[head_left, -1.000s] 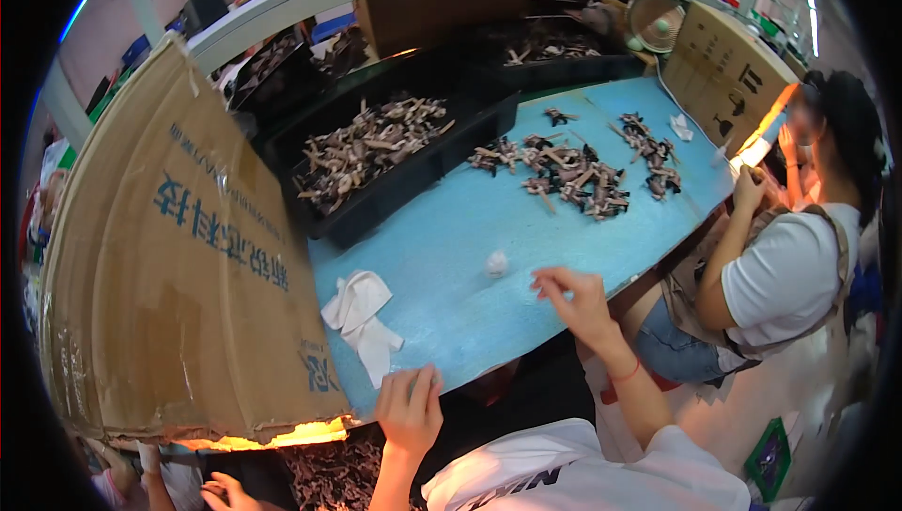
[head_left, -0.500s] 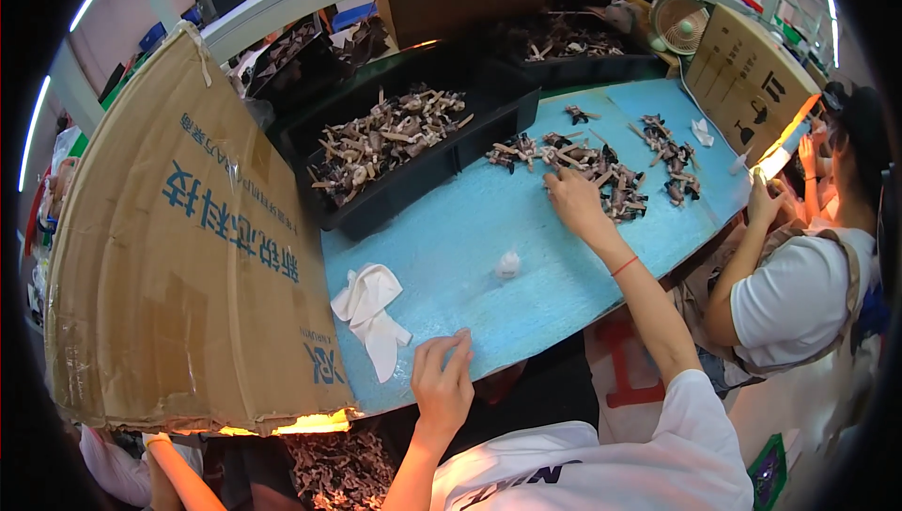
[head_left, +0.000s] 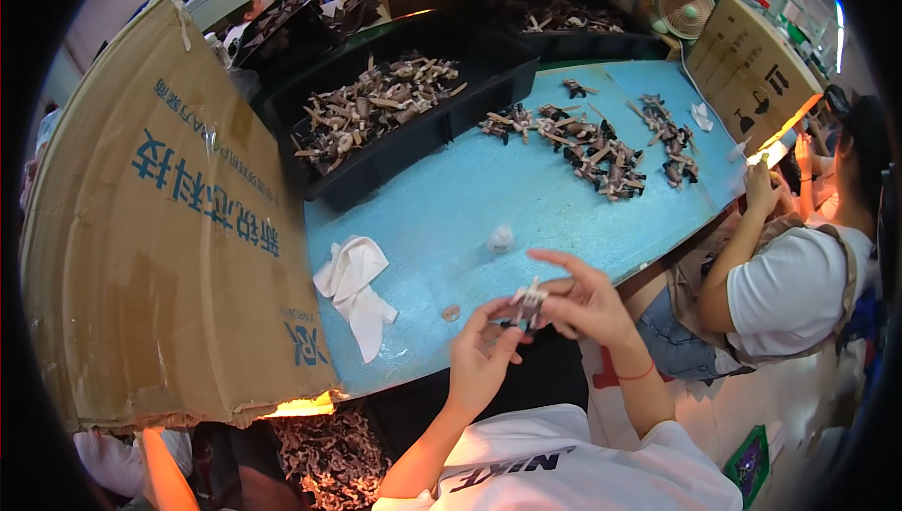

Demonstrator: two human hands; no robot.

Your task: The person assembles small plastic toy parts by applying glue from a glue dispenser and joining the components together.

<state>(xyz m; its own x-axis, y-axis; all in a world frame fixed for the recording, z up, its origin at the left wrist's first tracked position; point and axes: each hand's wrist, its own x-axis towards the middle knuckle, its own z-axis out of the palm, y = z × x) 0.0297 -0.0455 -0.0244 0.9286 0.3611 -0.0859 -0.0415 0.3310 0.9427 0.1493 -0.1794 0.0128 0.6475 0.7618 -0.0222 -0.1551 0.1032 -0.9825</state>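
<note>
My left hand [head_left: 481,356] and my right hand [head_left: 590,309] meet over the near edge of the blue tabletop [head_left: 413,239]. Between them is a small toy figure [head_left: 529,305] in pale and dark brown tones, partly hidden by my fingers. The left thumb and fingers pinch it from the left. My right thumb and lower fingers grip its other side, while the right index finger sticks out over it. Farther off lies a loose pile of similar figures [head_left: 601,156], with another cluster [head_left: 669,140] to its right.
A black bin [head_left: 395,170] full of figures stands at the back left. A large cardboard sheet [head_left: 160,257] walls off the left side. White tissue [head_left: 355,276], a crumpled white ball [head_left: 500,240] and a small round piece [head_left: 451,313] lie on the table. A co-worker [head_left: 799,276] sits at right.
My right hand has come back from the pile to my left hand, bringing a figure. Both hands now hold it. The view has shifted slightly.
</note>
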